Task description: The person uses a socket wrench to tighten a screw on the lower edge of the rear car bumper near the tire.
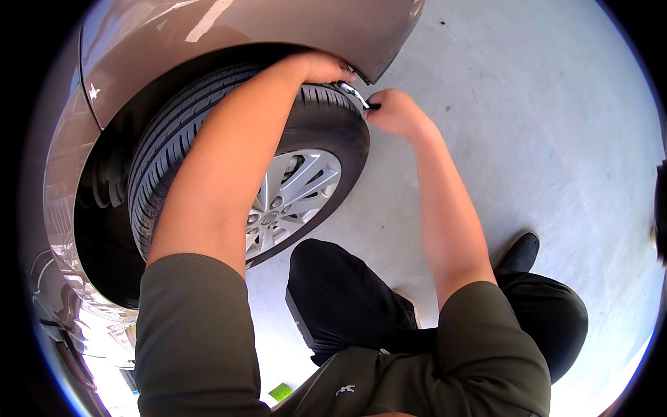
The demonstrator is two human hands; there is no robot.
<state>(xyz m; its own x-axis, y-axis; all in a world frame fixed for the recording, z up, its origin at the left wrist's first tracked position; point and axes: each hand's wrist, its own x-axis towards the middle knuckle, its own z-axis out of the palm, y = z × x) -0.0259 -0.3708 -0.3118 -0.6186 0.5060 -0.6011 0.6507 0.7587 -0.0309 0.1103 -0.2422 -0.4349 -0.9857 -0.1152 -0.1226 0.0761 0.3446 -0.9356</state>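
My right hand [396, 111] is closed round the dark handle of a ratchet wrench [356, 96], whose shiny chrome head points toward the wheel arch. My left hand [323, 68] reaches over the tyre [340, 132] to the rear lip of the arch, just above the wrench head. Its fingers are bent together, and what they grip is hidden. Beneath my left forearm sits the wheel with its silver multi-spoke rim [306, 187], turned outward from the body. The brown car fender [278, 24] curves over both tyre and left hand.
Grey smooth floor [528, 132] spreads to the right of the wheel. My bent knees in black trousers [340, 292] are close to the tyre, with a dark shoe [520, 251] at the right. A small green object [281, 393] lies at the lower edge.
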